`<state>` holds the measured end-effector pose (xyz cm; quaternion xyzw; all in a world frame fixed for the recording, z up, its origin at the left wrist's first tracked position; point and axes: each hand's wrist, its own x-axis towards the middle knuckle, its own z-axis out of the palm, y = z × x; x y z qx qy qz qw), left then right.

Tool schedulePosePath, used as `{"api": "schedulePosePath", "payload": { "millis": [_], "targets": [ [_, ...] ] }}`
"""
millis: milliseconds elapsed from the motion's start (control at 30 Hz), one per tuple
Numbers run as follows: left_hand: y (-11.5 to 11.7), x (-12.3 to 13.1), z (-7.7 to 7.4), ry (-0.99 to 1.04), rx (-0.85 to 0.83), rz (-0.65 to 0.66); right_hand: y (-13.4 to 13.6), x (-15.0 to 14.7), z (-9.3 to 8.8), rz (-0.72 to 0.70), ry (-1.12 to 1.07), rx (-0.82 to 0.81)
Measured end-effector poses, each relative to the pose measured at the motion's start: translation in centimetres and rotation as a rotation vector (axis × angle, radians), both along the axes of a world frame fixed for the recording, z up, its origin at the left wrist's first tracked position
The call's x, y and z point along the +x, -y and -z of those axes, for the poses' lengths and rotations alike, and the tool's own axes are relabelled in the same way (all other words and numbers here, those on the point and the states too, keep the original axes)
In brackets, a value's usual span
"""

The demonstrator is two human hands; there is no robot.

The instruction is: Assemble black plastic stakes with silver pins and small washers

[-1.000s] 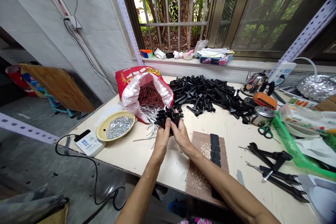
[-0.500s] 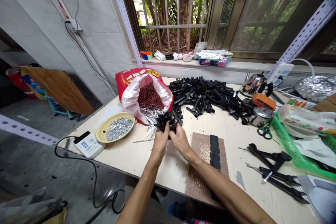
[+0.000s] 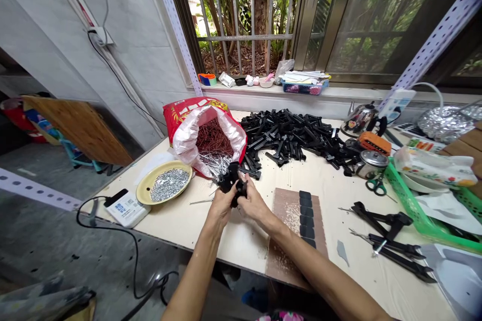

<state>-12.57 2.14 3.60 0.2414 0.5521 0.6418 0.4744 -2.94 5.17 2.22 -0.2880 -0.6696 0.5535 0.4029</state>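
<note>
Both hands meet over the near middle of the table. My left hand [image 3: 221,204] and my right hand [image 3: 253,202] are closed together on a bunch of black plastic parts [image 3: 232,181], held just above the tabletop. Loose silver nails [image 3: 216,164] lie right behind the bunch, spilling from a red and white bag [image 3: 196,125]. A big heap of the same black parts [image 3: 297,135] covers the far middle of the table. A brown board [image 3: 288,230] with a row of black pads [image 3: 307,215] lies to the right of my right wrist.
A yellow dish of small silver pieces [image 3: 164,184] and a white device with a cable [image 3: 122,206] sit at the left edge. Black tools [image 3: 387,238], scissors [image 3: 376,185], a kettle [image 3: 359,119], a steel pot [image 3: 372,163] and a green basket [image 3: 414,210] crowd the right side.
The hands drew the bunch of black parts slightly nearer and lower, and closed tighter round it. The bunch looks more gathered than before.
</note>
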Motion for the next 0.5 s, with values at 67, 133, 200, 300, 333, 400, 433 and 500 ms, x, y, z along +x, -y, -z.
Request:
{"api": "schedulePosePath", "payload": {
  "millis": [67,133,200,300,333,400,433,500],
  "targets": [
    [0.6,0.2,-0.5,-0.084,0.071,-0.069,0.5,0.4,-0.7,-0.046,-0.054,-0.042],
    [1.3,0.6,-1.2,-0.268,0.142,-0.188,1.1,1.1,-1.8,-0.025,-0.182,-0.094],
    [1.8,0.7,-1.8,-0.447,0.145,-0.311,1.6,1.8,-2.9,0.12,-0.297,-0.133],
    [1.7,0.2,-2.1,-0.556,0.114,-0.485,1.7,2.8,-3.6,0.353,-0.336,-0.172],
    [1.5,-0.2,-2.1,-0.562,0.11,-0.543,1.5,3.1,-3.5,0.388,-0.324,-0.175],
    [1.2,-0.8,-2.0,-0.582,0.117,-0.629,1.3,3.6,-3.2,0.411,-0.292,-0.167],
    [1.0,-1.1,-1.9,-0.599,0.133,-0.628,1.1,3.8,-2.9,0.417,-0.279,-0.159],
    [1.0,-1.3,-1.7,-0.628,0.165,-0.561,0.9,4.1,-2.4,0.428,-0.262,-0.157]
  ]
}}
